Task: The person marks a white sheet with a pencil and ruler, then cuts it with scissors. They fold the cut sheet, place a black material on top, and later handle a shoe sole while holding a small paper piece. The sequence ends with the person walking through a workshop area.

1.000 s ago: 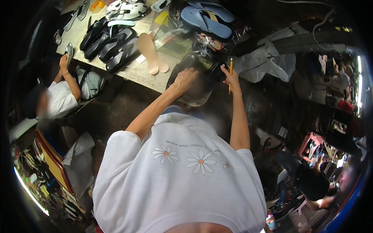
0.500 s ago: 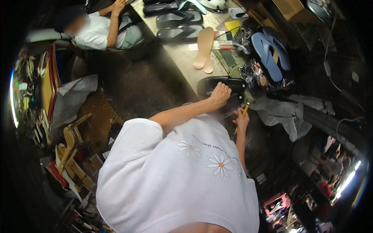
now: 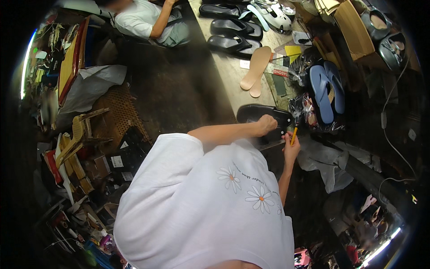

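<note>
A black sandal (image 3: 251, 112) lies at the near end of the workbench, pale dots showing by its right end. My left hand (image 3: 267, 124) is closed over its near side, fingers curled and partly hidden. To the right and slightly nearer, my right hand (image 3: 292, 147) grips a slim yellow pencil-like tool (image 3: 294, 134). The tool points up and away, its far end dark; I cannot tell whether it is a pencil or a brush. Beyond the sandal, two tan insoles (image 3: 258, 67) overlap on the bench. Blue flip-flops (image 3: 321, 92) rest to the right on dark plastic wrapping.
Several black sandals (image 3: 233, 29) and a pale clog (image 3: 275, 19) stand along the far bench (image 3: 224, 67). At the far right is a cardboard box (image 3: 354, 29) with shoes beside it. A grey plastic sheet (image 3: 324, 163) lies right. Another person (image 3: 143, 22) sits far left.
The view has shifted, so the bench appears lower and further right. My left hand stays on the black sandal. The yellow tool has tilted more upright in my right hand, nearer the sandal's right end.
</note>
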The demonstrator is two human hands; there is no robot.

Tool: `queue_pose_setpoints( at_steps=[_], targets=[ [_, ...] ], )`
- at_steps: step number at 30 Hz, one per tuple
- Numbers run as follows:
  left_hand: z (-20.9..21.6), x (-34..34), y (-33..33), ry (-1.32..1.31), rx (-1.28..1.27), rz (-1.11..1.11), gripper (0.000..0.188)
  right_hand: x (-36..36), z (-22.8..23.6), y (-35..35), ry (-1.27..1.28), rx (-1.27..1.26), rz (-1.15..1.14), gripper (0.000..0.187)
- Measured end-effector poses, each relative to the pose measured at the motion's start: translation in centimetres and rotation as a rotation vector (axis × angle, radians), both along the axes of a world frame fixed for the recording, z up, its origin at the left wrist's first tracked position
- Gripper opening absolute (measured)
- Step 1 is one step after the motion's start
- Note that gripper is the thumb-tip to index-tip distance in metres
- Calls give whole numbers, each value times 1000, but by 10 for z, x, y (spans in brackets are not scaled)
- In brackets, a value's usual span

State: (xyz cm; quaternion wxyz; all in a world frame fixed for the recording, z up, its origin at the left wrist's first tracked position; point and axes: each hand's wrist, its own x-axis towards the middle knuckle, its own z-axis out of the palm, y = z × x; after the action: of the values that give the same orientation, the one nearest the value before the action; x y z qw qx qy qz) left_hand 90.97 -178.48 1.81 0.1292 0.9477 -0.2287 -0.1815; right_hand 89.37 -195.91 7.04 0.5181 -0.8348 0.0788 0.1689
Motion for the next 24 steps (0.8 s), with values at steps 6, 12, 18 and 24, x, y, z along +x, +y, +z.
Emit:
queue_pose_setpoints(
  at_steps=[6,12,18,24],
  targets=[
    [26,2,10,-44,-64,-156,12,-5,12,2,-108,-93,15,23],
    [75,29,11,-487,-11,-571,9,-1,45,-23,-217,-87,-106,23],
    [96,62,23,-689,142,-1167,9,-13,45,-27,-185,-124,-20,24],
    [53,76,43,-673,51,-1091,11,-23,25,12,111,-169,9,32]
  ],
)
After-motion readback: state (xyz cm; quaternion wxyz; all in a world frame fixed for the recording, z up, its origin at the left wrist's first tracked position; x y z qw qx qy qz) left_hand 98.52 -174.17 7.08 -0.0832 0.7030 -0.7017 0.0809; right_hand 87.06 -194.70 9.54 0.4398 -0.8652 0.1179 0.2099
